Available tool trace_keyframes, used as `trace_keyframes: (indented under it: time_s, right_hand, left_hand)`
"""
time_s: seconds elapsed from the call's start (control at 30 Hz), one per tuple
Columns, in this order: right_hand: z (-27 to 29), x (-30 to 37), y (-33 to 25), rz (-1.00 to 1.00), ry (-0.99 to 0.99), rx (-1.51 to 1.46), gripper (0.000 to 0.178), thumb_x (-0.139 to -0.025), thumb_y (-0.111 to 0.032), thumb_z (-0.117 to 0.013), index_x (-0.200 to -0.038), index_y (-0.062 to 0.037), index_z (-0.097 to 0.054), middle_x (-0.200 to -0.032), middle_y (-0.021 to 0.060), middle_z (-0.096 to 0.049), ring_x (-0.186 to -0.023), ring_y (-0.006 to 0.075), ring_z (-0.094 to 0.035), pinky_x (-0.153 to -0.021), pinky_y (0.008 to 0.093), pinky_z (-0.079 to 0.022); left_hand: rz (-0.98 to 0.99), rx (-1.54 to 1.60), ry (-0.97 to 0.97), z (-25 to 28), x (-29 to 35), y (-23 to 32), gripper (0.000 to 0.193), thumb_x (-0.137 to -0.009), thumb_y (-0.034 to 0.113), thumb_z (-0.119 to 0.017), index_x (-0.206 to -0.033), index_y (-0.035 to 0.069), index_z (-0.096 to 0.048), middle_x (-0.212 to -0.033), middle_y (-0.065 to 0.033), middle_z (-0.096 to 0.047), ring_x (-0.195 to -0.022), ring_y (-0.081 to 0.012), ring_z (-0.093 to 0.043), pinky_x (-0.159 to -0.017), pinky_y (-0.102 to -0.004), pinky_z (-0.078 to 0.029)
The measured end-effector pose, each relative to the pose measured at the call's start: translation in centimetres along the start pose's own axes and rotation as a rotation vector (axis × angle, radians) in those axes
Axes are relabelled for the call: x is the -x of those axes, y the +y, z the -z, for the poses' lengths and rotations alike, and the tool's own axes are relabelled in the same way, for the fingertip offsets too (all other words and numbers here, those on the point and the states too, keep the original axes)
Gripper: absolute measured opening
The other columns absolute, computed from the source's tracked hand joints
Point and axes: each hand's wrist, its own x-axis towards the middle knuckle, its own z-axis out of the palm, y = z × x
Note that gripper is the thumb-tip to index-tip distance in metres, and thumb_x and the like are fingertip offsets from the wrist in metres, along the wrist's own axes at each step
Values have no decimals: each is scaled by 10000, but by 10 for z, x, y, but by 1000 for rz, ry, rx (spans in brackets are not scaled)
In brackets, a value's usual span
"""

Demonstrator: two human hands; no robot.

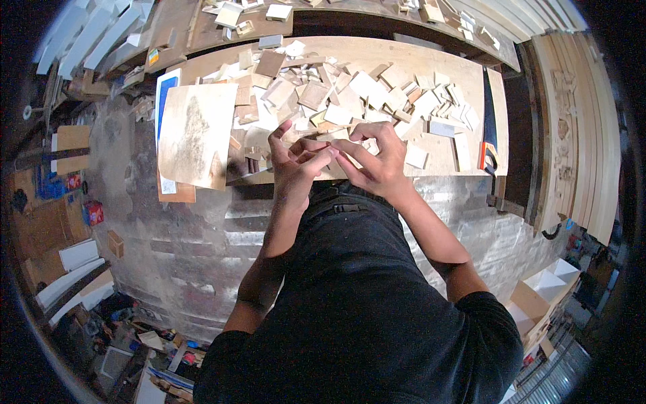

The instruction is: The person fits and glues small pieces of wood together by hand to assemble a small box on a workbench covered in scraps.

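Note:
My left hand [293,167] and my right hand [382,161] meet over the near edge of the workbench [452,166]. Thumbs and forefingers pinch together at the tips, and whatever lies between them is too small to make out. The other fingers of my left hand lift away from the pinch, while those of my right hand curl. Just beyond both hands spreads a heap of small wood offcuts [313,95], mostly pale, some brown. A small pale block [416,157] lies to the right of my right hand.
A thin stained wooden sheet [195,135] overhangs the bench's left end, on top of a blue-and-white panel [161,101]. At the right end rests a handsaw [489,151] with an orange and black handle. Long boards [585,135] are stacked farther right. Another bench [356,12] stands behind.

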Motion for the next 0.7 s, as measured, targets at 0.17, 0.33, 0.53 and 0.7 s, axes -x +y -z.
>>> trace_keyframes:
  time_s: [0.17, 0.33, 0.53, 0.7]
  right_hand:
    - [4, 4, 3, -48, -20, 6, 283, -638, -93, -823, -911, -112, -751, -857, 47, -579, -722, 192, -569, -586, 301, -456]
    - [15, 20, 12, -124, -28, 49, 283, -638, -83, -822, -911, -93, -749, -873, 58, -582, -727, 204, -569, -595, 299, -467]
    - [69, 55, 46, -470, 45, 74, 274, -644, -69, -822, -910, -70, -757, -914, 81, -582, -784, 197, -576, -649, 300, -474]
    - [121, 145, 124, -681, 27, 130, 242, -702, -107, -812, -935, -76, -757, -886, 99, -684, -836, 225, -631, -682, 316, -518]
  left_hand:
    - [-34, 12, -32, -7, -5, -11, 861, -733, -28, -765, -1387, 40, -209, -933, -112, -623, -858, -171, -640, -773, -295, -508]
    - [-126, -80, -93, -23, -13, -28, 821, -755, -13, -757, -1373, 20, -218, -875, -106, -636, -866, -184, -647, -816, -304, -514]
    - [-145, -129, -204, -70, -7, -43, 676, -787, 32, -747, -1317, -10, -330, -858, -128, -673, -821, -165, -654, -769, -283, -520]
    - [-104, -358, -353, -109, -18, -112, 438, -829, 122, -736, -1180, -5, -506, -872, -125, -700, -714, -131, -641, -653, -267, -515]
